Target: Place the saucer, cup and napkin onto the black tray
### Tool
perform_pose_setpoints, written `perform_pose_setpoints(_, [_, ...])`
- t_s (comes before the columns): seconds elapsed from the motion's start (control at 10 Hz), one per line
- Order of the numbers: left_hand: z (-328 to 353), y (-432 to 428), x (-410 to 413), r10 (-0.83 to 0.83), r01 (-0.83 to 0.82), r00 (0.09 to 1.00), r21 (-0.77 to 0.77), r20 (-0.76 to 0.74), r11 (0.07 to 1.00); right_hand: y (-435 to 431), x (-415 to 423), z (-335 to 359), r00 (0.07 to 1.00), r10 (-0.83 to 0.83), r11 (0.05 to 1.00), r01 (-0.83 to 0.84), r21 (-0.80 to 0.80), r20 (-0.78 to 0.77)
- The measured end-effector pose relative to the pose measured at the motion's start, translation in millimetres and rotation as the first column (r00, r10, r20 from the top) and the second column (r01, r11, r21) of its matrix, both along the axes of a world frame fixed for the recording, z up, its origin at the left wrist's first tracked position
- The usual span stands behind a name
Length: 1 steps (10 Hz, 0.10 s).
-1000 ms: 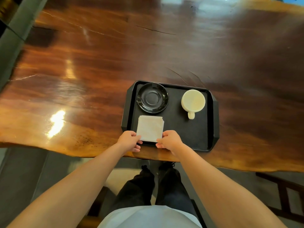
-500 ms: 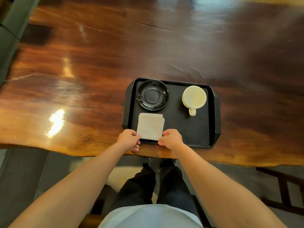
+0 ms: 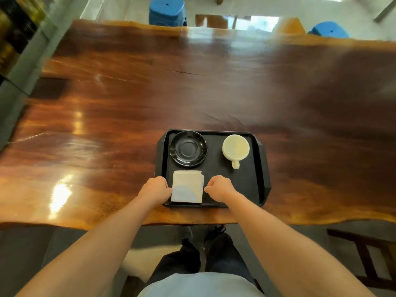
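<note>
The black tray [image 3: 255,185] lies on the wooden table near its front edge. A black saucer [image 3: 188,148] sits in its far left corner. In the far right part stands a cream cup [image 3: 235,147], its handle pointing toward me. A white folded napkin [image 3: 187,186] lies flat on the tray's near left part, against the front rim. My left hand [image 3: 155,189] rests at the napkin's left edge with fingers curled. My right hand [image 3: 218,187] is curled just beside its right edge. Neither thumb lies on the napkin.
The glossy wooden table [image 3: 128,125] stretches far to the left, right and back. Two blue stools [image 3: 167,10] stand beyond its far edge. A dark wooden chair [image 3: 368,258] stands at the lower right, and my legs are under the table's front edge.
Both hands have let go of the napkin's near corners and drawn apart to its sides. The napkin now lies flat inside the tray. The camera has tilted up.
</note>
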<state>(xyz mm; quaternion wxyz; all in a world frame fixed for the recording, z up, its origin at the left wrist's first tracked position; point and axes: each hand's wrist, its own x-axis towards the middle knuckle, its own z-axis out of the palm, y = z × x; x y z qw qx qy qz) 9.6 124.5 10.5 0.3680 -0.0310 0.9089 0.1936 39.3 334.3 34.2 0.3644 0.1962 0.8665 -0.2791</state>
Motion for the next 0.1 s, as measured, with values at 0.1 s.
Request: perform_pose_setpoints(0.1, [27.5,5.2,-23.0,-0.053,0.052,0.998,-0.021,-0.032,0.998,6.3,-12.1,31.9,0.998,0.018,1.000,-0.017,0.020,-0.054])
